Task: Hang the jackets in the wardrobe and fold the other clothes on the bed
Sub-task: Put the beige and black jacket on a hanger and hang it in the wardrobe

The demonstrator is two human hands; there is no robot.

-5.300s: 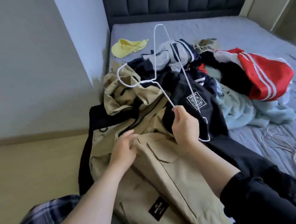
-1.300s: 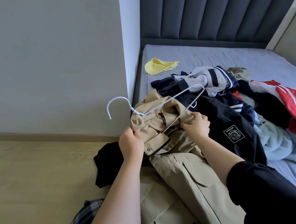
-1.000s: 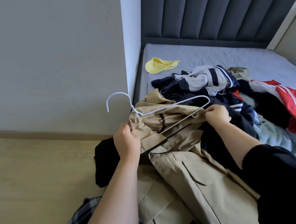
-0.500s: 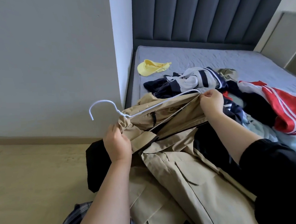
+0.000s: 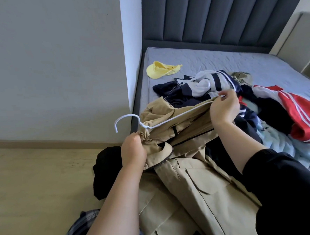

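A beige jacket (image 5: 187, 184) with black lining hangs over the bed's near corner toward me. A white wire hanger (image 5: 125, 119) is threaded into its collar area, the hook sticking out to the left. My left hand (image 5: 133, 151) grips the bunched collar just below the hook. My right hand (image 5: 223, 107) pinches the jacket's shoulder fabric over the hanger's far end. Behind them lies a heap of clothes: a navy and white top (image 5: 203, 85), a red jacket with white stripes (image 5: 302, 113) and a light blue garment (image 5: 286, 143).
A yellow cloth (image 5: 161, 70) lies alone on the grey mattress (image 5: 256, 64) near the padded dark headboard (image 5: 216, 13). A white wall corner (image 5: 132, 46) stands at the bed's left side. Wooden floor (image 5: 37, 188) spreads to the left.
My right hand has slid up along the hanger and pulled the jacket's shoulder over its far end. My left hand keeps hold of the collar.
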